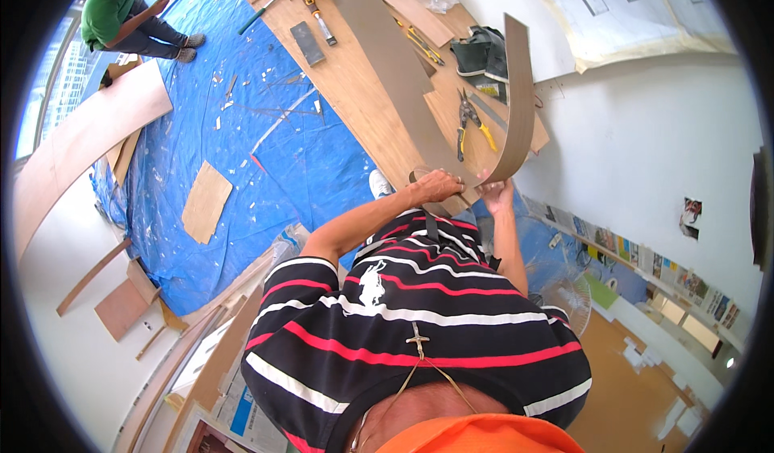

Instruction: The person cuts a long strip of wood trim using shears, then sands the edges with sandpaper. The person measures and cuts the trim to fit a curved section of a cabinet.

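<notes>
As the brown strip (520,98) curls up over the near end of the table (347,90), it appears light and springy; hold both edges. Right hand (497,196) grips it; left hand's (439,185) hold cannot be told.

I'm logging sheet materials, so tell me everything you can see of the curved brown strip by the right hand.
The curved brown strip is long, narrow and thin, grey-brown with fine lengthwise lines, like wood-grain laminate. It bends in a smooth arc right of the yellow-handled snips, its far end free. Its near end curves to the right hand, which appears to grip it; the left hand is close by, but whether it touches is unclear.
</notes>
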Action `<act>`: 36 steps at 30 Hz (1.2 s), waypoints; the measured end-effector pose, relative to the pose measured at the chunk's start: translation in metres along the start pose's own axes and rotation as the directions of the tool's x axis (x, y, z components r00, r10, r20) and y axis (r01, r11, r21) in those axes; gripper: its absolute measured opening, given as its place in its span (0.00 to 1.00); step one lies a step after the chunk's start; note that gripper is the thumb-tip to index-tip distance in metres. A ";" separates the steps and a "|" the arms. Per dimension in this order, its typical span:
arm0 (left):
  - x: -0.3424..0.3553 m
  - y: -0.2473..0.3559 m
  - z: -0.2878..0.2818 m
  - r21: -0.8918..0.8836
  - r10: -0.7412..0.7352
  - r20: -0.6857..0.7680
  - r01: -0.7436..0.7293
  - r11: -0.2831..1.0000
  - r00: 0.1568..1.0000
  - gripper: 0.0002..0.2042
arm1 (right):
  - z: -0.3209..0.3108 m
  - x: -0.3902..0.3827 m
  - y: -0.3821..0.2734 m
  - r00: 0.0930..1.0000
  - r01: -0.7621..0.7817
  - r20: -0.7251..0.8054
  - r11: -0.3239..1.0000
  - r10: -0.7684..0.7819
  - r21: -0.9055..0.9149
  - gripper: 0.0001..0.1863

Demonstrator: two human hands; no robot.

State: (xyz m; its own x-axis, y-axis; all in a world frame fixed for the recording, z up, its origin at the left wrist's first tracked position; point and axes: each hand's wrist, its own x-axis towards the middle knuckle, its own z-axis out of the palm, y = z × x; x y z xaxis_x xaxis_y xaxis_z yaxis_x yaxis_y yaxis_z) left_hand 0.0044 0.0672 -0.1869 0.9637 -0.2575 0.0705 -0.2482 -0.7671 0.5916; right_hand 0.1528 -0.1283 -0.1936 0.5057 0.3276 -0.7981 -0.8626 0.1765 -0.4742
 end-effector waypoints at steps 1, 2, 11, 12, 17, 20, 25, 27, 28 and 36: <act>-0.001 0.000 0.003 -0.010 -0.009 0.014 0.009 1.000 1.000 0.10 | -0.009 -0.001 -0.001 0.996 -0.080 0.045 0.997 0.080 -0.006 0.33; -0.002 0.001 0.005 -0.017 -0.023 0.051 0.024 1.000 0.998 0.10 | -0.017 -0.003 -0.003 0.981 -0.169 0.092 0.986 0.169 -0.011 0.33; -0.017 0.001 -0.011 -0.119 -0.034 0.024 0.037 0.992 0.999 0.11 | -0.043 0.006 -0.020 0.839 -0.426 0.335 0.900 0.429 -0.086 0.34; -0.019 -0.001 -0.016 -0.129 -0.058 -0.037 0.053 0.990 0.998 0.11 | -0.037 0.008 -0.023 0.818 -0.396 0.390 0.905 0.424 -0.153 0.34; -0.019 -0.021 -0.038 -0.308 -0.312 -0.277 0.223 0.925 0.909 0.10 | 0.009 0.017 -0.028 0.804 -0.186 0.458 0.893 0.378 -0.411 0.36; -0.014 -0.041 -0.054 -0.468 -0.414 -0.510 0.160 0.869 0.754 0.10 | 0.042 0.028 -0.026 0.817 -0.119 0.468 0.893 0.336 -0.433 0.34; -0.016 -0.053 -0.079 -0.729 -0.717 -0.357 0.302 0.614 0.598 0.17 | 0.106 0.044 -0.032 0.905 0.025 0.382 0.875 0.185 -0.484 0.31; -0.017 -0.054 -0.086 -0.793 -0.773 -0.333 0.283 0.539 0.539 0.20 | 0.122 0.037 -0.040 0.912 -0.002 0.380 0.927 0.156 -0.375 0.31; -0.017 -0.053 -0.087 -0.859 -0.789 -0.382 0.130 0.496 0.481 0.15 | 0.125 0.032 -0.044 0.886 -0.007 0.444 0.960 0.135 -0.279 0.31; -0.029 -0.058 -0.077 -0.963 -0.923 -0.072 -0.266 -0.034 0.378 0.23 | 0.011 -0.020 -0.030 0.974 0.020 0.228 0.993 0.007 -0.115 0.28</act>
State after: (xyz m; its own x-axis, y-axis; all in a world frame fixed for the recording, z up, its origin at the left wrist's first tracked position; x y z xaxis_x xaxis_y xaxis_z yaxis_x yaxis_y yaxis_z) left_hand -0.0019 0.1647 -0.1615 0.6004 0.6528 -0.4619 -0.1536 0.6610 0.7345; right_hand 0.1687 -0.1302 -0.1589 0.4831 0.5315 -0.6958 -0.8450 0.0749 -0.5294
